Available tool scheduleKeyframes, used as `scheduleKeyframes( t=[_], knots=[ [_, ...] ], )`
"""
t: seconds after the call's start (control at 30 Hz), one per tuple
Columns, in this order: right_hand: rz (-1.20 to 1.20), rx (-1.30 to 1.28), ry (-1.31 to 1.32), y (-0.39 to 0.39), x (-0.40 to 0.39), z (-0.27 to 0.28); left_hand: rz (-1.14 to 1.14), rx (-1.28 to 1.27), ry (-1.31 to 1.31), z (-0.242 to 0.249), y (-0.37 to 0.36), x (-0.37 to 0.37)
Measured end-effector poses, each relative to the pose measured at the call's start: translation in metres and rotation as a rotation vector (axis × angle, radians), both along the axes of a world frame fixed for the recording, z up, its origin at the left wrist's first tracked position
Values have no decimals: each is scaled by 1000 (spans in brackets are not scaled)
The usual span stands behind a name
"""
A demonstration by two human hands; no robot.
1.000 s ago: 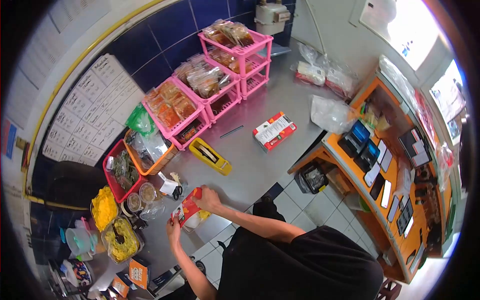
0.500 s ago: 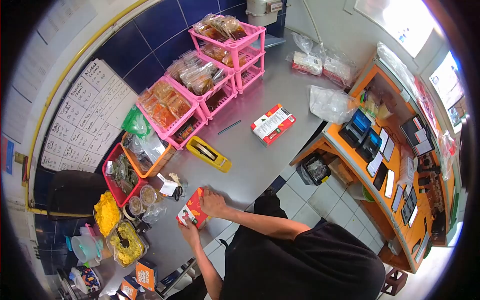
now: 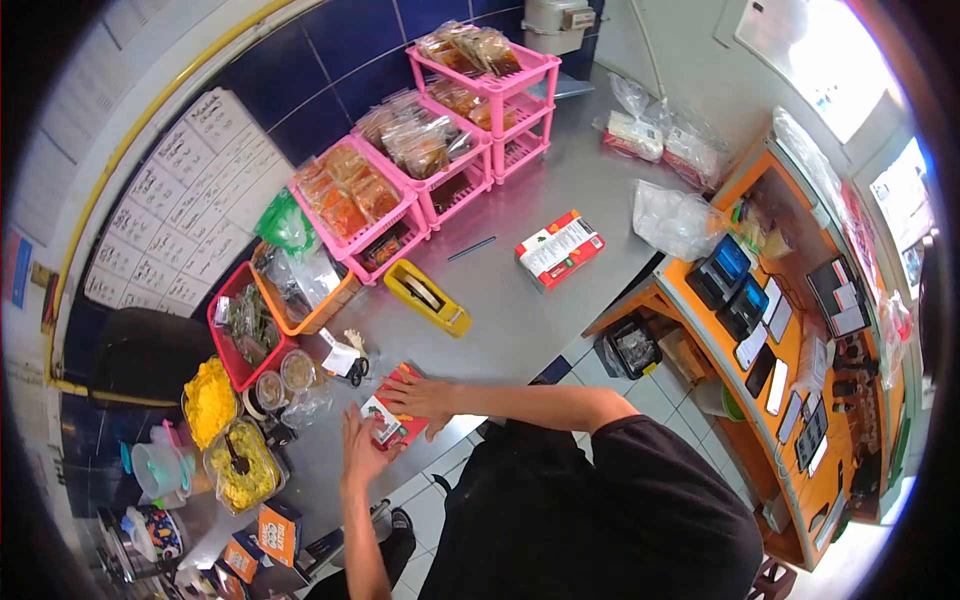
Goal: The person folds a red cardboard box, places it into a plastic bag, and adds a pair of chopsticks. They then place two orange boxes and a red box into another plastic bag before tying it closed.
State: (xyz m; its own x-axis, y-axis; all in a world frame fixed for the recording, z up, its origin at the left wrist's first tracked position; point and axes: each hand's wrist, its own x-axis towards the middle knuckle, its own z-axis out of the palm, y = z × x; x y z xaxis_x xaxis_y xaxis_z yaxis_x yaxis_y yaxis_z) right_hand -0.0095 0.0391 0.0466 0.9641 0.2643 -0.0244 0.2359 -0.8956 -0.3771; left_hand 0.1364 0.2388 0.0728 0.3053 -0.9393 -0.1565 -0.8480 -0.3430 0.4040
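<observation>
A flat red printed carton (image 3: 386,421) lies on the steel counter (image 3: 500,335) close to its front edge. My right hand (image 3: 422,395) rests flat on top of the carton with the fingers spread. My left hand (image 3: 358,447) is open, palm toward the carton's near edge, fingertips at or just touching it. Part of the carton is hidden under my right hand.
A yellow tape dispenser (image 3: 428,297), scissors (image 3: 352,369) and a red-and-white box (image 3: 560,248) lie on the counter. Pink racks (image 3: 405,190) of packets line the tiled wall. Baskets (image 3: 250,335) and food tubs (image 3: 238,470) stand left. An orange desk (image 3: 700,330) with devices is at the right.
The carton went from being held up in both hands to lying flat on the counter. My right hand now lies flat on it and my left hand has opened beside it.
</observation>
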Motion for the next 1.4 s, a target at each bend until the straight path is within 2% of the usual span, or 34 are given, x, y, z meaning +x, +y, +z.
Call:
scheduleKeyframes(
  t=[0.03, 0.07, 0.13, 0.17, 0.27, 0.33, 0.4, 0.5, 0.67, 0.73, 0.8, 0.87, 0.9, 0.93, 1.0, 1.07, 1.13, 1.17, 1.23, 1.37, 1.4],
  knots=[
    [45, -83, -25, 3, 12, -8, -12, 149, 1, 5, -10, 4],
    [53, -87, -23, 4, 18, -16, -4, 145, 3, 10, -17, 3],
    [73, -340, -139, 4, 21, -27, -5, 308, -11, 18, -26, -4],
    [77, -342, -133, 2, 20, -34, -4, 306, -4, 16, -25, -7],
    [96, -287, -226, 2, 4, -41, -24, 254, -34, -2, -11, -23],
    [111, -146, -227, -11, -13, -35, -67, -30, -71, -23, -8, -36],
    [146, -157, -182, -22, -37, -23, -67, -85, -44, -28, -9, -56],
    [152, -42, -132, -45, -75, -6, -180, -237, -72, -29, -22, -87],
    [156, -31, -99, -78, -130, 0, -211, -199, -62, -30, -58, -121],
    [71, -214, -119, -89, -146, -2, -282, -148, -171, -9, -81, -134],
    [23, -196, -135, -106, -166, -7, -209, -132, -147, 8, -105, -153],
    [-38, -175, -149, -122, -189, -13, -80, -171, 105, 14, -128, -169],
    [-88, -188, -142, -132, -203, -14, -15, -336, 128, 21, -144, -177],
    [-135, -202, -134, -142, -216, -16, -3, -334, 123, 17, -161, -185],
    [-136, -239, -173, -156, -236, -22, 495, -647, 380, -3, -192, -192],
    [-157, -303, -249, -156, -242, -33, 784, -782, 373, -8, -224, -189],
    [-97, -278, -293, -156, -249, -44, 1026, -807, 472, -46, -245, -174],
    [-83, -227, -322, -156, -253, -54, 1041, -798, 455, -41, -247, -169],
    [-84, -131, -401, -161, -260, -51, 1268, -542, 755, -27, -261, -161],
    [-84, -18, -489, -166, -258, -53, 1253, -446, 869, -15, -266, -149],
    [-107, -17, -483, -165, -258, -55, 1249, -520, 843, -23, -264, -147]
  ],
)
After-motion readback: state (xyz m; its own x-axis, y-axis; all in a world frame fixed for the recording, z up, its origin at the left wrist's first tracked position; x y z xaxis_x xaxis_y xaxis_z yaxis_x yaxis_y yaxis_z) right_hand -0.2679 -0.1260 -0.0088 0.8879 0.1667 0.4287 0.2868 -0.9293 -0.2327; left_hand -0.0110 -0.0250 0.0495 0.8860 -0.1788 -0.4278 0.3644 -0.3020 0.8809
